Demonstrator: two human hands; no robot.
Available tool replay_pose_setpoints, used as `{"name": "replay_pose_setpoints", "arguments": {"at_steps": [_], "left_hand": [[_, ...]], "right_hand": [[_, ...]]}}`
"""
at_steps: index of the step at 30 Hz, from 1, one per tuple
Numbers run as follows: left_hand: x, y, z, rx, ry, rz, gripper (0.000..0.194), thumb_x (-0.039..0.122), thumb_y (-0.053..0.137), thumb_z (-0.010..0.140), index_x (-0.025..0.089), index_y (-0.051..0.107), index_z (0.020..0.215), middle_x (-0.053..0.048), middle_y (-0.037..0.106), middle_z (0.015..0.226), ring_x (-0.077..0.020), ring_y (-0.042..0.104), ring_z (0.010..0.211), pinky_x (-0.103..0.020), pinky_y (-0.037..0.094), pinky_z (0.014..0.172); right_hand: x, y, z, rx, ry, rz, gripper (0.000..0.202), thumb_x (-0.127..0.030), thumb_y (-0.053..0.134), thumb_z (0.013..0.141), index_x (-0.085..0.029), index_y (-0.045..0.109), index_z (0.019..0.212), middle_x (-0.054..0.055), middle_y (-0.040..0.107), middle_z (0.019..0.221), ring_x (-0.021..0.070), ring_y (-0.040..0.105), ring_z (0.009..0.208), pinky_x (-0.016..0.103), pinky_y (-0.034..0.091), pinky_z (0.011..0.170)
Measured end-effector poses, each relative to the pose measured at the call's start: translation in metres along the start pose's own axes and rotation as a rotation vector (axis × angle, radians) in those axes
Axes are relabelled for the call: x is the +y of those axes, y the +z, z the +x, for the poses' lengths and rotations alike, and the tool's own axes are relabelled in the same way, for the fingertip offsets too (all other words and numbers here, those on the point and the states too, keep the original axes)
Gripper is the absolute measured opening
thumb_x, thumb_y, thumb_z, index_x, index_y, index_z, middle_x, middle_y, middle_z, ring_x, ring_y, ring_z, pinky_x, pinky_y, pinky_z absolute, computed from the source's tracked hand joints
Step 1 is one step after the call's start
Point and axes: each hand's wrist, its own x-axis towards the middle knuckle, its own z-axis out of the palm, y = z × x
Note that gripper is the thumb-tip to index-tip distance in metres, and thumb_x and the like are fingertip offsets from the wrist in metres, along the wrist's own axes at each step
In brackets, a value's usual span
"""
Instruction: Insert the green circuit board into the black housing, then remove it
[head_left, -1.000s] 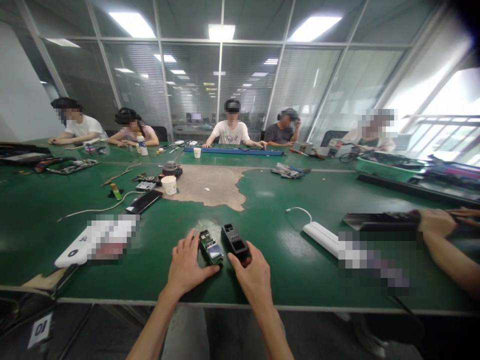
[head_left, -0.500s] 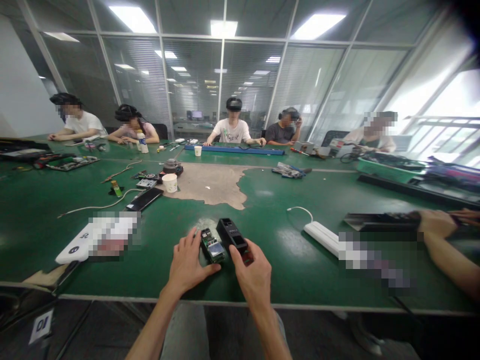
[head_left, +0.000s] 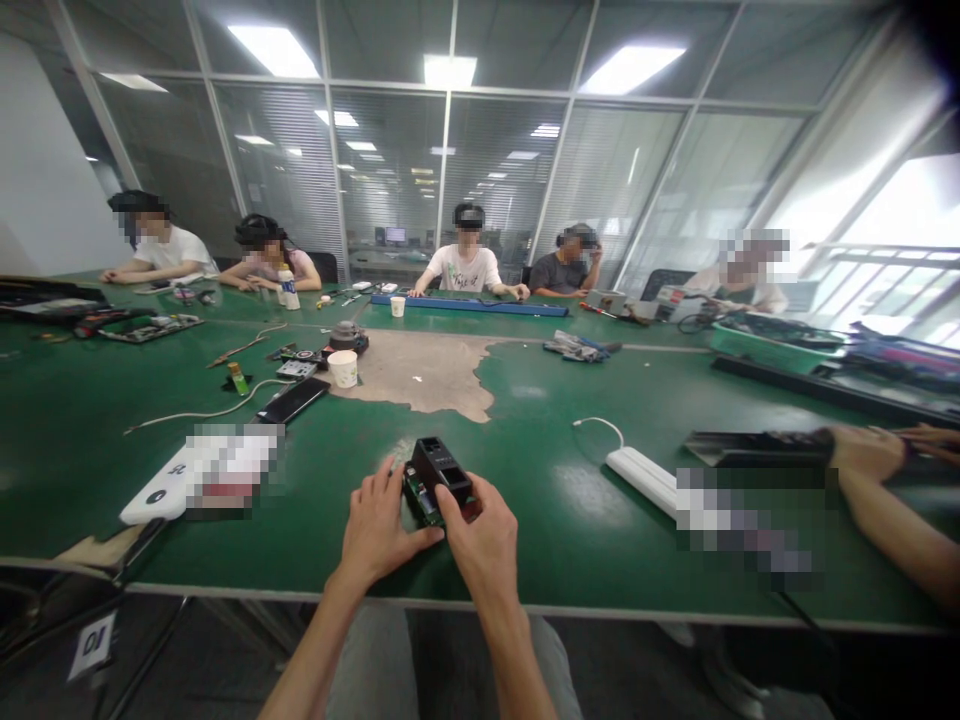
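Observation:
Near the front edge of the green table, a black rectangular housing with openings in its face is gripped near its lower end by my right hand. It partly covers a green circuit board just to its left. My left hand is around the board's left side and lower end, thumb and fingers spread apart, fingertips close to or touching its edge. Whether the housing touches the board cannot be made out.
A white power strip lies to the right, beside a person's hand on a dark channel. To the left are a white device, a black phone and a paper cup. Several people sit across the table.
My right hand has moved left with the black housing, which now overlaps the circuit board and hides much of it. My left hand has stayed nearly in place.

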Motion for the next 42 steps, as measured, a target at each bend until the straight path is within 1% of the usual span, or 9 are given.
{"name": "replay_pose_setpoints", "arguments": {"at_steps": [4,11,17,22,26,30,35,40,42], "left_hand": [[0.001,-0.001,0.000,-0.010,-0.008,-0.003,0.092,0.068,0.062,0.069,0.021,0.036,0.144,-0.011,0.027,0.156,-0.0323,0.036,0.133,-0.044,0.031,0.105],[0.000,-0.001,-0.001,-0.013,-0.019,-0.020,0.089,0.060,0.062,0.070,0.020,0.033,0.145,-0.010,0.027,0.157,-0.0324,0.035,0.133,-0.045,0.030,0.106],[-0.002,0.005,-0.001,-0.002,-0.043,-0.021,0.098,0.053,0.055,0.074,0.013,0.012,0.152,-0.015,0.016,0.160,-0.0330,0.030,0.138,-0.044,0.026,0.108],[-0.001,0.004,-0.002,-0.014,-0.027,-0.032,0.106,0.051,0.058,0.070,0.014,0.001,0.153,-0.014,0.013,0.160,-0.0335,0.028,0.139,-0.044,0.024,0.109],[-0.002,0.003,-0.002,-0.021,-0.026,-0.019,0.102,0.048,0.058,0.070,0.014,0.008,0.152,-0.014,0.015,0.160,-0.0333,0.028,0.139,-0.044,0.024,0.109],[-0.003,0.005,-0.001,-0.019,-0.019,-0.004,0.090,0.047,0.054,0.074,0.013,0.020,0.150,-0.013,0.017,0.160,-0.0319,0.030,0.138,-0.043,0.026,0.108],[-0.003,0.007,-0.001,-0.013,-0.025,0.000,0.097,0.045,0.056,0.072,0.010,0.013,0.151,-0.015,0.015,0.160,-0.0322,0.029,0.138,-0.043,0.025,0.109],[-0.002,0.006,-0.002,-0.011,-0.009,0.011,0.099,0.042,0.055,0.071,0.008,0.009,0.152,-0.015,0.014,0.160,-0.0330,0.029,0.137,-0.043,0.025,0.108],[-0.002,0.006,-0.002,-0.002,-0.005,0.015,0.095,0.040,0.053,0.073,0.007,0.010,0.151,-0.016,0.014,0.160,-0.0325,0.030,0.136,-0.042,0.026,0.108]], "right_hand": [[-0.003,0.004,-0.001,-0.003,0.005,-0.003,0.033,-0.043,0.059,0.083,-0.016,0.068,0.101,0.008,0.069,0.092,0.0180,0.061,0.073,0.029,0.049,0.067],[-0.005,0.012,-0.004,-0.036,-0.005,-0.018,0.033,-0.042,0.060,0.083,-0.018,0.066,0.104,0.009,0.068,0.098,0.0217,0.063,0.086,0.032,0.049,0.077],[-0.003,0.017,-0.013,-0.037,-0.033,-0.103,0.033,-0.038,0.061,0.082,-0.017,0.065,0.107,0.010,0.068,0.100,0.0238,0.063,0.090,0.035,0.049,0.081],[0.007,0.017,-0.019,-0.058,-0.050,-0.150,0.040,-0.038,0.062,0.081,-0.017,0.064,0.115,0.012,0.067,0.106,0.0252,0.064,0.096,0.036,0.050,0.083],[0.009,0.018,-0.021,-0.083,-0.040,-0.133,0.045,-0.039,0.063,0.081,-0.016,0.061,0.121,0.013,0.065,0.111,0.0259,0.062,0.101,0.036,0.050,0.085],[0.003,0.019,-0.019,-0.081,-0.050,-0.131,0.038,-0.036,0.060,0.083,-0.018,0.063,0.116,0.012,0.066,0.107,0.0242,0.064,0.093,0.035,0.050,0.079],[0.007,0.019,-0.020,-0.131,-0.046,-0.187,0.033,-0.034,0.061,0.082,-0.018,0.064,0.112,0.010,0.067,0.101,0.0254,0.064,0.093,0.035,0.050,0.080],[0.017,0.021,-0.025,-0.104,-0.062,-0.235,0.055,-0.041,0.064,0.080,-0.014,0.056,0.127,0.015,0.064,0.112,0.0282,0.063,0.100,0.037,0.051,0.082],[0.016,0.022,-0.025,-0.103,-0.062,-0.232,0.055,-0.043,0.064,0.080,-0.014,0.056,0.127,0.015,0.063,0.112,0.0280,0.062,0.100,0.037,0.050,0.083]]}}
